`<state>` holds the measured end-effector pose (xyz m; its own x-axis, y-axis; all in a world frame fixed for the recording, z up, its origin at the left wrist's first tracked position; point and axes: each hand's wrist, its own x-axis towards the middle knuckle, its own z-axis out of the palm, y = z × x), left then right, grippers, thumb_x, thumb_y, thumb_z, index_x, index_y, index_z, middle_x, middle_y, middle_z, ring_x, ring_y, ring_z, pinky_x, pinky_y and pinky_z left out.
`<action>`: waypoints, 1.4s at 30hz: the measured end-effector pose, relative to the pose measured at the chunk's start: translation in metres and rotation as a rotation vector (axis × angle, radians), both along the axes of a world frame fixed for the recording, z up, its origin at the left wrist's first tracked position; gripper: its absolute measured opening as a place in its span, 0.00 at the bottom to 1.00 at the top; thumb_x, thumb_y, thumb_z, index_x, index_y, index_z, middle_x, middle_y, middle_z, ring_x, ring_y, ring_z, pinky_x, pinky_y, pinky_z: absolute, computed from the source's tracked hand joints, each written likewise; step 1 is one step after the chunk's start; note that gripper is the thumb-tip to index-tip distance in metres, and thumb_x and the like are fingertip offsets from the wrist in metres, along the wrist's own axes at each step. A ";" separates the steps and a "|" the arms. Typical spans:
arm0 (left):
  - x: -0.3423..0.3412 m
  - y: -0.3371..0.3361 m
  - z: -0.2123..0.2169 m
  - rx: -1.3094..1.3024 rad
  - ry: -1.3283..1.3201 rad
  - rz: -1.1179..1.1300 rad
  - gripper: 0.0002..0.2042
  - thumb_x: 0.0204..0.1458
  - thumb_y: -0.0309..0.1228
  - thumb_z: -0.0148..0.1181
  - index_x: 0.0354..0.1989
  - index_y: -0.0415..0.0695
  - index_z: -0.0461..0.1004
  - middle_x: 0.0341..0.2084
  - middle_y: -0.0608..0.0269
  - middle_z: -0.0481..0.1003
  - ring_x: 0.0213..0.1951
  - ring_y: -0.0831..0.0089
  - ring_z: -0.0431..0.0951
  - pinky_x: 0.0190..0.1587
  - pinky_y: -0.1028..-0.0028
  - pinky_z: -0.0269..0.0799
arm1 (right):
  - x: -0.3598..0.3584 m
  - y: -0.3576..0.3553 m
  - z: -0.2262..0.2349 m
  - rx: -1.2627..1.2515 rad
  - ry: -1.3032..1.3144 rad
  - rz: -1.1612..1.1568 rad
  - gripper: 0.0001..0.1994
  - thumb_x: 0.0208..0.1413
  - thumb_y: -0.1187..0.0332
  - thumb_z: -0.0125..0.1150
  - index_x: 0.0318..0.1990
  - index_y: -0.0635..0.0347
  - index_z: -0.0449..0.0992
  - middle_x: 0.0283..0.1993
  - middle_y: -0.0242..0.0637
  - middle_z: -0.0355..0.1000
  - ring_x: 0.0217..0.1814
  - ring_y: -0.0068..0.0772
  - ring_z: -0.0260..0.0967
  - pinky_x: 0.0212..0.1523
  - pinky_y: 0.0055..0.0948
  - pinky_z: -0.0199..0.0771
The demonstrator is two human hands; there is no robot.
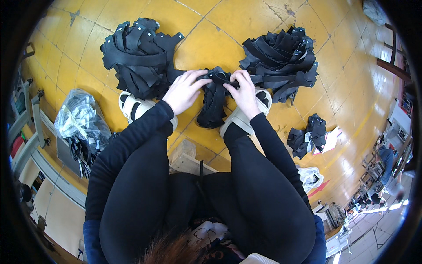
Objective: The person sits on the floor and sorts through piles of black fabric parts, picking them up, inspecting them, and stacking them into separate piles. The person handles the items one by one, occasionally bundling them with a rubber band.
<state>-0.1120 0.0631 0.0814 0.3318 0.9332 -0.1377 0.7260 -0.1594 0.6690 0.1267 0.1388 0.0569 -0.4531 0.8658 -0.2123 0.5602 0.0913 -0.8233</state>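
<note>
Between my feet, a bundle of black fabric pieces (212,105) stands or hangs just above the yellow tiled floor; I cannot tell which. My left hand (185,90) is closed on the top left of this bundle, thumb and fingers pinching its edge. On the other side my right hand (243,90) pinches the bundle's top right edge. Small pale tags show on the cloth near my fingers. A large heap of black fabric pieces (140,61) lies beyond my left hand, and a similar black heap (281,61) lies beyond my right.
A clear plastic bag (81,115) stands at the left near a grey metal frame (35,115). To the right lie a small black fabric pile (310,135) with papers and a white plastic bag (310,177). A wooden stool (189,163) is beneath me. Sandals (140,105) are on my feet.
</note>
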 end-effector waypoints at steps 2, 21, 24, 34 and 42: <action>0.007 0.006 0.003 0.100 0.024 -0.082 0.26 0.52 0.24 0.56 0.62 0.51 0.68 0.65 0.60 0.63 0.66 0.58 0.62 0.65 0.59 0.61 | -0.001 -0.008 0.001 0.133 -0.012 -0.001 0.13 0.45 0.75 0.72 0.33 0.62 0.71 0.44 0.40 0.69 0.49 0.43 0.69 0.51 0.36 0.69; 0.016 0.005 0.002 0.047 0.024 -0.308 0.09 0.45 0.27 0.62 0.36 0.53 0.79 0.36 0.70 0.71 0.44 0.71 0.75 0.51 0.66 0.68 | 0.026 0.009 0.015 -0.185 -0.009 0.084 0.22 0.48 0.80 0.58 0.53 0.59 0.75 0.45 0.42 0.72 0.51 0.39 0.71 0.54 0.31 0.68; 0.019 0.005 0.008 0.183 -0.047 -0.212 0.07 0.45 0.31 0.66 0.34 0.50 0.78 0.43 0.67 0.72 0.51 0.68 0.73 0.55 0.65 0.66 | 0.027 0.012 0.022 -0.214 0.065 0.125 0.20 0.48 0.80 0.60 0.52 0.62 0.76 0.46 0.39 0.73 0.52 0.35 0.71 0.55 0.30 0.68; 0.025 0.001 0.002 0.187 -0.062 -0.215 0.11 0.47 0.28 0.65 0.41 0.49 0.74 0.39 0.66 0.75 0.46 0.64 0.76 0.59 0.63 0.67 | 0.026 0.013 0.027 -0.593 0.306 0.078 0.12 0.61 0.71 0.59 0.49 0.63 0.79 0.43 0.35 0.80 0.44 0.25 0.75 0.49 0.26 0.73; 0.025 0.007 0.012 0.144 -0.056 -0.244 0.09 0.47 0.30 0.66 0.37 0.50 0.76 0.42 0.67 0.74 0.50 0.65 0.74 0.56 0.62 0.67 | 0.014 0.015 0.012 0.204 -0.232 0.269 0.20 0.52 0.71 0.65 0.54 0.59 0.74 0.61 0.43 0.66 0.66 0.49 0.60 0.65 0.42 0.63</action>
<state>-0.0874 0.0697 0.0936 0.5526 0.8333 0.0156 0.6166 -0.4213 0.6650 0.1404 0.1536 0.0693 -0.6298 0.7576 -0.1715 0.6625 0.4087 -0.6278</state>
